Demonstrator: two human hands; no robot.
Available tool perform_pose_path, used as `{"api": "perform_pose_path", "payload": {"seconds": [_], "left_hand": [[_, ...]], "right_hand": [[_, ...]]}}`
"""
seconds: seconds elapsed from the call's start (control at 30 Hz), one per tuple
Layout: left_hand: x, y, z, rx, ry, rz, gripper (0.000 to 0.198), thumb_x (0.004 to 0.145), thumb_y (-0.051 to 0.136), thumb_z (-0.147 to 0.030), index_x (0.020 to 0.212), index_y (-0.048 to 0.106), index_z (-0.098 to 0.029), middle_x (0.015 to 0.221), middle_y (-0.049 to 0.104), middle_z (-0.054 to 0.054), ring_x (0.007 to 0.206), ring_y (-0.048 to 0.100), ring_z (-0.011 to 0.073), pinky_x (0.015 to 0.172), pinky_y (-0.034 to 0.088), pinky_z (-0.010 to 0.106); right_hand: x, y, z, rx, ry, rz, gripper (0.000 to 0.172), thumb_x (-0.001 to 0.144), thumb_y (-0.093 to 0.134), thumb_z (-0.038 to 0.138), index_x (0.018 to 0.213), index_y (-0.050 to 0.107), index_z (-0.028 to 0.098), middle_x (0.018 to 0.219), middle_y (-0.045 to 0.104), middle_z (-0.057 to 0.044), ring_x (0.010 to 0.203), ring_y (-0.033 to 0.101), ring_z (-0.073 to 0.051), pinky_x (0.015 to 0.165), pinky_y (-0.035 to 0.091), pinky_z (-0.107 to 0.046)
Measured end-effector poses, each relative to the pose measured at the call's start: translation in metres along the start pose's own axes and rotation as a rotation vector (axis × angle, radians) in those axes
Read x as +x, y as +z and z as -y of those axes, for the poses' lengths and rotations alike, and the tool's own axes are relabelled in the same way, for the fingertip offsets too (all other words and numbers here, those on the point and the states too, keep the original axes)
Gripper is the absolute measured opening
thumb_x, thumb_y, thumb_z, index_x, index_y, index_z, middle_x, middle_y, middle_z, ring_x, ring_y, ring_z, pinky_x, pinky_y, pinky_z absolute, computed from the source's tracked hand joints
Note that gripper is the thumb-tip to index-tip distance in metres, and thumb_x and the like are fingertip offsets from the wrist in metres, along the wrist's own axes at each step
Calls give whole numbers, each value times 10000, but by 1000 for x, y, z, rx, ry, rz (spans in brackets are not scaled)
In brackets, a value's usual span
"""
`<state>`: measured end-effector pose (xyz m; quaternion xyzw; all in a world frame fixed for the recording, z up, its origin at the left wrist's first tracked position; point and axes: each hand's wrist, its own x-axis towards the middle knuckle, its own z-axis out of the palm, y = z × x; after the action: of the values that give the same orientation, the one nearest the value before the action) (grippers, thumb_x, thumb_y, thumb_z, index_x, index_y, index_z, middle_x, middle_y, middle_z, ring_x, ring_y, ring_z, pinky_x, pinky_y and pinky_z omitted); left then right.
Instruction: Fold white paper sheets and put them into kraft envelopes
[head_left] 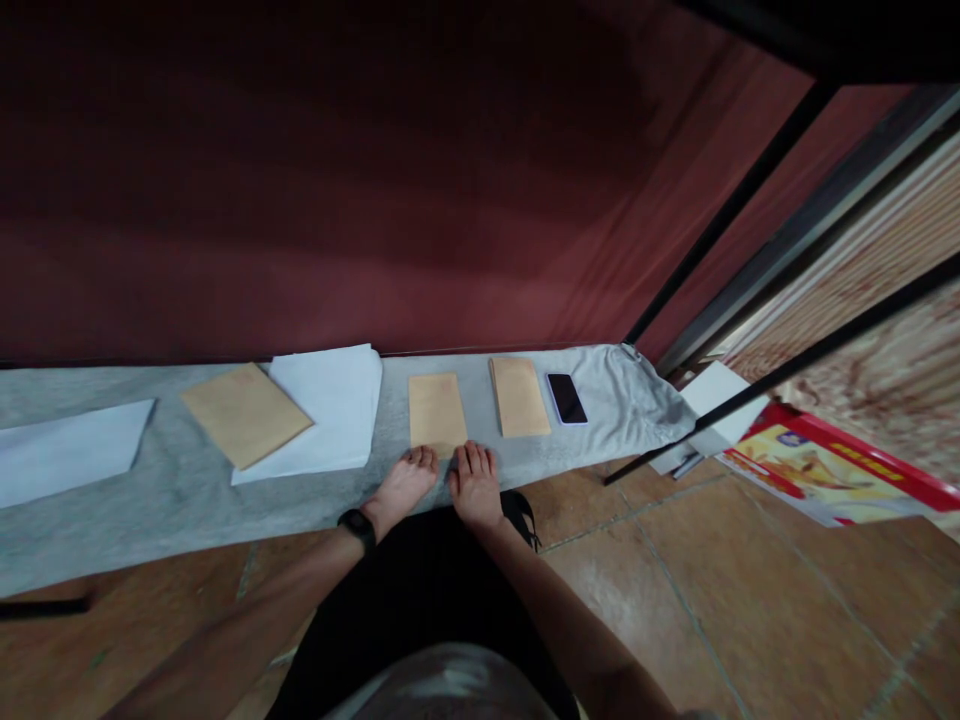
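View from above, looking down a person's arms. A small tan envelope (436, 412) lies flat on a grey cloth (187, 490) spread along the foot of a dark red wall (375, 200). The envelope's long axis runs straight away from the person toward the wall, and its short near edge is under the fingertips.

The left hand (401, 485) rests at the envelope's near left corner, and the right hand (475, 482) at its near right corner. The hands lie side by side, almost touching. Both are equally close to the envelope, which extends directly ahead of them. Each grip is released, with palms down and fingers laid flat and grasping nothing. A black band (357, 527) circles the left wrist.

Just right of the envelope lies a second tan envelope (519, 396), parallel to it, and right of that a dark phone (566, 398). Left of the envelope is a stack of white paper (330, 420), then a larger tan envelope (246, 413) lying at a slant.
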<state>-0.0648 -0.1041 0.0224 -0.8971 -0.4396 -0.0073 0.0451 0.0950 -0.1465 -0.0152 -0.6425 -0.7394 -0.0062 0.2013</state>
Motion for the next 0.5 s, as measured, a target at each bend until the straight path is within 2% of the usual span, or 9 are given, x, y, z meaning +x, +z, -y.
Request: {"api": "perform_pose_path", "payload": {"seconds": [0.1,0.2,0.33,0.4,0.43,0.5], "left_hand": [[-1,-10,3,17,32,14,362,868,440,53,1101,680,-86,1086,706,193,1049,686,281,912,534,402],[-2,-19,7,8,29,-1,321,871,473,36,1052,682,-128,1012,711,145,989,695,260,899,534,389],[-3,-32,16,-22,45,-59,370,878,448,13,1106,675,-170,1081,717,129,1062,683,260,954,523,409],[-6,-39,21,-99,7,-177,384,916,457,-60,1231,634,-189,1257,679,138,1222,619,270,1043,481,427],[-8,-40,23,-163,-57,-268,387,943,476,-133,1308,592,-194,1362,627,145,1314,556,280,1092,447,439],[-10,-41,23,-365,-280,-459,473,972,511,-319,1427,491,-189,1505,510,156,1434,431,297,1154,393,459]], "right_hand": [[9,-6,2,5,-51,18,510,973,533,288,1449,510,105,1504,521,-166,1389,456,-300,1184,299,-467],[23,-13,7,-33,-80,64,473,961,548,262,1411,547,116,1476,547,-174,1297,538,-293,1094,405,-430],[47,-24,10,-20,-75,116,308,966,515,162,1238,657,177,1237,697,-154,1057,666,-244,913,520,-363],[57,-32,8,32,-49,96,291,962,491,112,1159,683,207,1096,738,-117,964,693,-222,838,539,-322],[61,-37,5,104,-12,59,286,963,486,108,1137,688,211,1055,746,-106,931,701,-219,808,544,-311],[67,-45,1,277,77,-30,276,991,449,144,1105,693,206,990,755,-87,866,712,-210,759,552,-297]]}}
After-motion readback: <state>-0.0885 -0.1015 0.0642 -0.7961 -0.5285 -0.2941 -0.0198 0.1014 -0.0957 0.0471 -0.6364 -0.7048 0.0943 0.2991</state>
